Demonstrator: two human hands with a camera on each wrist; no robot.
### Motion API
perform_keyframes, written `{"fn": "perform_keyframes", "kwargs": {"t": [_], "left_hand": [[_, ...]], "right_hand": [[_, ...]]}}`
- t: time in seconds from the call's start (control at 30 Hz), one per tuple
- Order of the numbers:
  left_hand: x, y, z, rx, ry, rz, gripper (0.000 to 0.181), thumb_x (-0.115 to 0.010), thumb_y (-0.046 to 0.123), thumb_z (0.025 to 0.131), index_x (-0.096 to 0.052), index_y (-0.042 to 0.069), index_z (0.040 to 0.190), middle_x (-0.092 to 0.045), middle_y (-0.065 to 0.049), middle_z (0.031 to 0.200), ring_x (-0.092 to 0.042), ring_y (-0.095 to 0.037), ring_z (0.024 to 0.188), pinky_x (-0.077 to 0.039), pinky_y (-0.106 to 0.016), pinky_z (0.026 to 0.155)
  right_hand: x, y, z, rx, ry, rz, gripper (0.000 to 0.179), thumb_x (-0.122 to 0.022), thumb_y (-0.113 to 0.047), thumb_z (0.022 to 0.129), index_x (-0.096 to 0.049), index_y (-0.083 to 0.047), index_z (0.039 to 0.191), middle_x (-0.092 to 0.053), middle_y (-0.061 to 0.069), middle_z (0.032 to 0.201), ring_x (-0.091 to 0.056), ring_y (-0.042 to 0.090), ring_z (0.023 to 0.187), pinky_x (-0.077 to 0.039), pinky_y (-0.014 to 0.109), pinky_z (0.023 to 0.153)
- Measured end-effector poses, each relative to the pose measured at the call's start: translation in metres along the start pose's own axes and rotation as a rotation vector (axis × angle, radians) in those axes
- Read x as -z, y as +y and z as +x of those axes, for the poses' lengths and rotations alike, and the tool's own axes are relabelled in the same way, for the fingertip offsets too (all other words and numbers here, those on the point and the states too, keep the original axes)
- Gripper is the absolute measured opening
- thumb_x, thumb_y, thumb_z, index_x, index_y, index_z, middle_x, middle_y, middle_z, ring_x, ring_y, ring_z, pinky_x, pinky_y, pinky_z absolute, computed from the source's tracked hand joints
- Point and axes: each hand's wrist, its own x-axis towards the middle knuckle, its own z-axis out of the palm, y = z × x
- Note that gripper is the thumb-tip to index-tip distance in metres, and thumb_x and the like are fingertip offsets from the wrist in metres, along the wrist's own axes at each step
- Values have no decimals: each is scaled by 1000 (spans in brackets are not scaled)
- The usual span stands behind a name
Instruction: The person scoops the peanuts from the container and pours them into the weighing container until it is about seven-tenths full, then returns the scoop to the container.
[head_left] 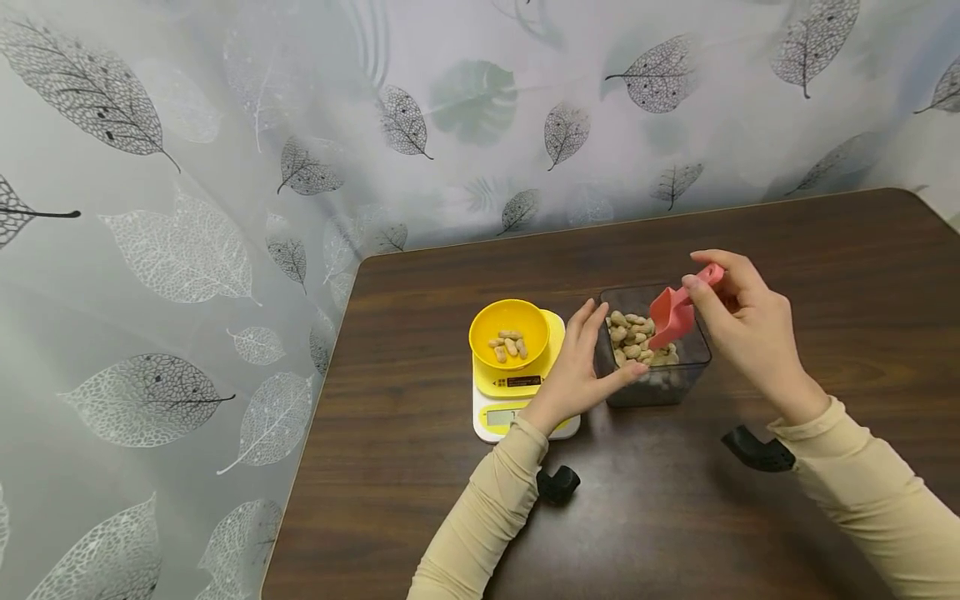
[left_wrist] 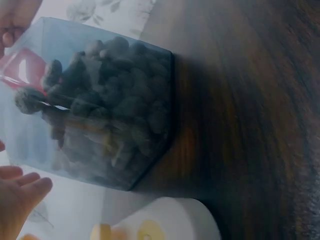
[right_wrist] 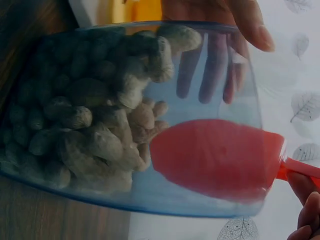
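My right hand [head_left: 757,329] pinches the handle of a pink scoop [head_left: 671,315] between thumb and fingers. The scoop tilts down into a clear grey plastic box [head_left: 654,397] that holds unshelled peanuts [head_left: 632,335]. Through the box wall in the right wrist view, the scoop's blade [right_wrist: 215,160] lies beside the peanuts. At the box's left side is my left hand [head_left: 573,367], its fingers straight and its thumb reaching across the near rim. In the right wrist view the left fingers [right_wrist: 207,67] show through the wall.
Left of the box stands a yellow-and-white kitchen scale [head_left: 487,385], its display partly covered by my left hand. A yellow bowl [head_left: 487,321] on it holds several peanuts [head_left: 510,343]. Black curved wrist pieces [head_left: 558,485] show under both forearms. A leaf-patterned curtain [head_left: 480,158] hangs behind the brown table [head_left: 397,400].
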Motion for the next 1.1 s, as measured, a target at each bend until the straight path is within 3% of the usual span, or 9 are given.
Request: {"fn": "perform_keyframes", "kwargs": {"t": [0.23, 0.4, 0.63, 1.1], "left_hand": [[-5, -4, 0, 11, -4, -41, 81, -55, 51, 78, -2, 38, 138, -2, 7, 148, -22, -16, 134, -35, -42, 101], [-6, -6, 1, -20, -7, -92, 81, -57, 46, 79, -4, 35, 139, -4, 5, 147, -28, -12, 131, -40, -29, 98], [-4, -4, 2, -31, -10, -128, 80, -58, 41, 80, -8, 28, 141, -5, 5, 148, -32, -11, 128, -42, -25, 94], [-3, -7, 0, -29, 0, -131, 83, -60, 42, 79, -8, 27, 141, -4, 6, 148, -29, -10, 130, -43, -25, 93]], "right_hand": [[-7, -1, -2, 94, -24, -87, 35, -60, -17, 83, -55, -17, 118, -44, -8, 65, -30, -3, 54, -25, 14, 47], [-11, 5, -6, 154, -76, -153, 33, -60, -15, 82, -56, -11, 115, -47, 0, 65, -31, -3, 58, -27, 14, 49], [-12, 15, -5, 161, -154, -184, 32, -57, -15, 84, -51, -9, 115, -46, 2, 64, -32, 2, 51, -28, 14, 44], [-10, 17, -2, 141, -162, -169, 29, -58, -16, 84, -52, -11, 111, -44, 0, 59, -30, 1, 43, -27, 14, 40]]}}
